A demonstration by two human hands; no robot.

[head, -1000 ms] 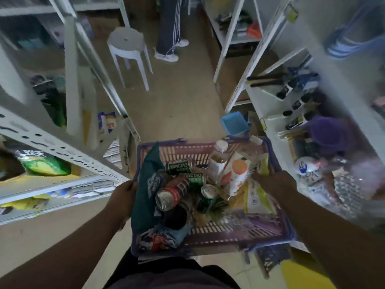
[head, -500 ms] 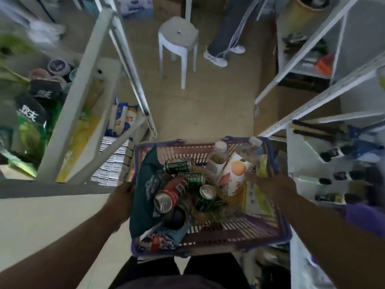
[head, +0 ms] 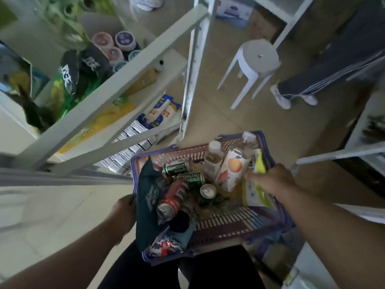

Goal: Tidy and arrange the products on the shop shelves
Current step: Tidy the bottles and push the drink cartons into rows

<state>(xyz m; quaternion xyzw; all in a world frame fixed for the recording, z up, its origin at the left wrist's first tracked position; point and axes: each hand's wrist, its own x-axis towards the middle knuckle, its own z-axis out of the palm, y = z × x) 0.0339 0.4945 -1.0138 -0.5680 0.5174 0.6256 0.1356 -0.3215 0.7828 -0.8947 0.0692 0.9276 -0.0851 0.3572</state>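
Note:
I carry a purple shopping basket [head: 233, 224] in front of my body. My left hand [head: 125, 207] grips its left rim beside a dark teal bag [head: 148, 203]. My right hand [head: 270, 180] grips at the right rim, its fingers lying over a yellow-green pouch [head: 255, 195]. Inside lie two green beer cans [head: 177, 168], a red can [head: 173, 197], a silver-topped can [head: 207, 190], a white-capped bottle [head: 213, 155] and a juice pouch with an orange on it [head: 232, 170].
A white metal shelf unit [head: 116, 84] stands at the left with snack bags, round tubs [head: 116, 44] and small boxes [head: 133, 147]. A white stool [head: 257, 57] and another person's legs [head: 312, 80] are ahead on the floor. Another white shelf [head: 343, 153] is on the right.
The view has swung left, from the right-hand shelves to the left-hand shelf unit. The basket stays between both hands. My right hand's fingers now lie further over the yellow-green pouch.

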